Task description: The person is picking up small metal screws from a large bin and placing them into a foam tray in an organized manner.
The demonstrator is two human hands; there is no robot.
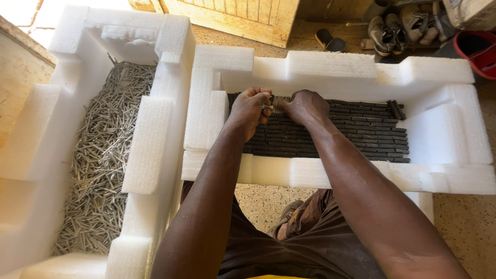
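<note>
A small bundle of thin grey metal pins (272,107) sits pinched between the two hands, over the far left part of the right-hand foam tray (330,173). The pins look short, straight and dull silver, bunched side by side; only a short stretch of them shows between the knuckles, so their number cannot be told.

The left hand (249,108) is curled into a fist, fingers folded down and gripping the left end of the bundle. The right hand (306,106) is closed too, knuckles up, gripping the right end, so the two hands nearly touch with the bundle between them.

Just under the hands, inside the white foam tray, lie neat rows of dark strips (356,135), packed flat and running left to right; a couple of loose dark pieces (397,109) lie tilted at the far right end of the rows.

To the left, a second white foam tray (150,139) holds a loose heap of grey pins (101,165), the same look as those in the hands, well apart from them.

Far off on the floor stand several shoes (392,31), beside a red bucket (478,49).
</note>
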